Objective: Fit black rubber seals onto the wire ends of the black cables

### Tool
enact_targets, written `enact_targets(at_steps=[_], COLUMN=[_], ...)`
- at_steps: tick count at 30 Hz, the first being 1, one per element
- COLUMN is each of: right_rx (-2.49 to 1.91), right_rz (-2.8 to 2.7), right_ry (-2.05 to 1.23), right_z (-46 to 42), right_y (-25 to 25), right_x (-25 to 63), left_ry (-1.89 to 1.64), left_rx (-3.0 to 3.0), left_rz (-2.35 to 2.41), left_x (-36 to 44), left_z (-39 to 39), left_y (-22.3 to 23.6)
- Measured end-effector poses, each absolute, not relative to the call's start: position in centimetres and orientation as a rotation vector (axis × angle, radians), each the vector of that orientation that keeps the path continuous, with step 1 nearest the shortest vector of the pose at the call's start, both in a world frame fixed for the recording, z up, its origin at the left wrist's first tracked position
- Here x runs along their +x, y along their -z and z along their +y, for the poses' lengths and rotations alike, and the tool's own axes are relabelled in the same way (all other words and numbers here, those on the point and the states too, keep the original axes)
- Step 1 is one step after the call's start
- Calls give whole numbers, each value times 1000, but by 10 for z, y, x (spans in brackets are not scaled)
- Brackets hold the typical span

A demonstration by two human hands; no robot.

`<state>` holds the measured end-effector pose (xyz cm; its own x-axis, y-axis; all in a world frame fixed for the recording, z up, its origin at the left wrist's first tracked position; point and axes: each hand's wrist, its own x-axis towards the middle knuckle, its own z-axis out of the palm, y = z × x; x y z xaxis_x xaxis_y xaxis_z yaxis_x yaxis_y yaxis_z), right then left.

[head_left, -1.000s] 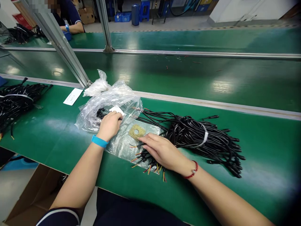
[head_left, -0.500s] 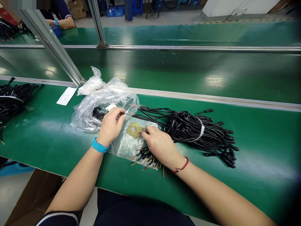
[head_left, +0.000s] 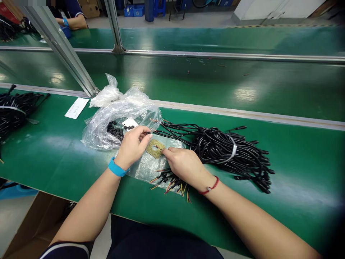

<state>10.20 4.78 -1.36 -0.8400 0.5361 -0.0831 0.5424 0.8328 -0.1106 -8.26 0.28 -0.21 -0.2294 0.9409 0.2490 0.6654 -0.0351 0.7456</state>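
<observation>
My left hand (head_left: 133,145), with a blue wristband, is closed in a pinch on a small black part beside the clear plastic bag (head_left: 118,115) of small black parts (head_left: 115,130). My right hand (head_left: 183,163), with a red bracelet, pinches the end of a thin cable over a yellowish square pad (head_left: 154,148). The two hands nearly meet above that pad. A bundle of black cables (head_left: 229,153) tied with a white band lies to the right, its coloured wire ends (head_left: 172,185) fanned out under my right wrist.
A green bench top (head_left: 269,201) with a metal rail (head_left: 242,115) behind it. A slanted metal post (head_left: 61,50) stands at left, a white label (head_left: 76,107) near it, another cable bundle (head_left: 13,111) at far left. A co-worker's arm (head_left: 72,23) is at the back.
My left hand came out of the bag toward the pad with a small part pinched. My right hand went from lying flat on the cable ends to pinching one cable end near the pad.
</observation>
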Motion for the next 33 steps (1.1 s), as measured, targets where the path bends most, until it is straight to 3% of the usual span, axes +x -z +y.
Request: enact_targets(at_steps=[7,12,16,33], right_rx=[1269,1443,1564,1364], right_rz=[3234,3274,3285,3394], right_ry=[1022,1262,1296,975], right_z=[45,40,38,35], right_y=[3,-2,2,3], right_x=[127,145,147,146], left_ry=[-1191,-1139,-1123,-1066], left_rx=[1610,1685,1687,1952], left_rz=[1737,1567,1518,1523], left_x=[-79,-62,-54,-53], left_z=[1,-2,-6,-8], left_y=[7,7,8,4])
